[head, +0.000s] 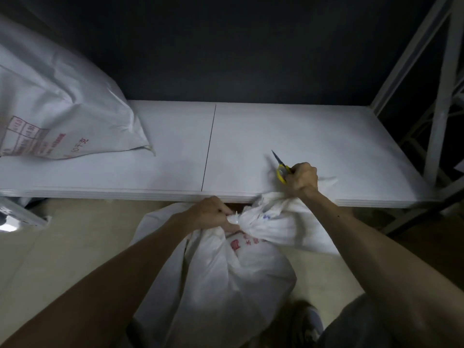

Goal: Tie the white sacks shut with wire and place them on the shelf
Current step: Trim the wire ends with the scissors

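The white sack I am working on stands on the floor right in front of me, its full body low in the view and its gathered neck rising to just below the front edge of the shelf. My left hand has its fingers curled tight round that neck from the left side, pinching the cloth into a bunch. From this grip the loose mouth of the sack runs away to the right and slightly up, so the long axis of the free cloth lies left to right along the shelf edge, with its far end draped onto the board. My right hand is further out, above that cloth and over the shelf, fist closed round the yellow handles of a pair of scissors whose blades point up and to the left; whether it also pinches cloth I cannot tell. Any wire at the neck is too small for me to make out. I judge the left hand is the nearer one to the choke point, so the tying turns on it holding there while the right comes back down. A second printed white sack lies on the shelf's left end, well apart, and a grey frame upright stands at the right
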`<state>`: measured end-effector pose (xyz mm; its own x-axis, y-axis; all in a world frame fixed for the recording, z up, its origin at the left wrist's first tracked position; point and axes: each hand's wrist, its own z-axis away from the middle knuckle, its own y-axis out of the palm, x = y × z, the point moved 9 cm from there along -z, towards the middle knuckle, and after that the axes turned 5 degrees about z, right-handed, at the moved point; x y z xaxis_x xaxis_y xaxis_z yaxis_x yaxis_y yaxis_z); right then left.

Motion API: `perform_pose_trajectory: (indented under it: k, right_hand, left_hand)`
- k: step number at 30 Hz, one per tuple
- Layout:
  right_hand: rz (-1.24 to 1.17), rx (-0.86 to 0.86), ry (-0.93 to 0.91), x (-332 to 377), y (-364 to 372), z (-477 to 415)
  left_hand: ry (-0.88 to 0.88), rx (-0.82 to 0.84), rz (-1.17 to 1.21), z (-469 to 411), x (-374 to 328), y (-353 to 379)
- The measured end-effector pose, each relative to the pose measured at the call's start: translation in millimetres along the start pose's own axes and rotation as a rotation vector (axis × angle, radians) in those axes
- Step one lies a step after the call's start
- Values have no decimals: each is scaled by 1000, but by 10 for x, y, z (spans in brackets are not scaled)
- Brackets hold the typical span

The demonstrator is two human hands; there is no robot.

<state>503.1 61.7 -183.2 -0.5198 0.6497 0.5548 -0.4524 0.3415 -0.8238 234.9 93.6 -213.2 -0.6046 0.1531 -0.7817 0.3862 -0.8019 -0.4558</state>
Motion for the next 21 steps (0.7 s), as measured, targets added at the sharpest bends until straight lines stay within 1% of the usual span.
perform_pose_trajectory:
  k: [1, 3, 5, 8, 12, 14, 21]
  right_hand:
    - [9, -3, 11, -46, 35, -28]
    - [32, -9, 28, -118, 100, -64]
    - [46, -15, 39, -174, 158, -91]
    - [88, -45, -5, -178, 227, -138]
    - [179, -92, -69, -117, 293, -147]
    - [211, -102, -71, -102, 325, -154]
    - [246, -56, -65, -68, 383, -156]
  left_hand:
    - [-17, 78, -47, -14, 38, 100]
    - [-38, 139, -131, -43, 83, 214]
    - [-34, 121, -103, -106, 95, 220]
    - [-40, 64, 27, -188, 129, 132]
    - [-42, 52, 14, -277, 186, 105]
    - [-43, 52, 8, -311, 192, 105]
    - [-50, 48, 46, -333, 188, 105]
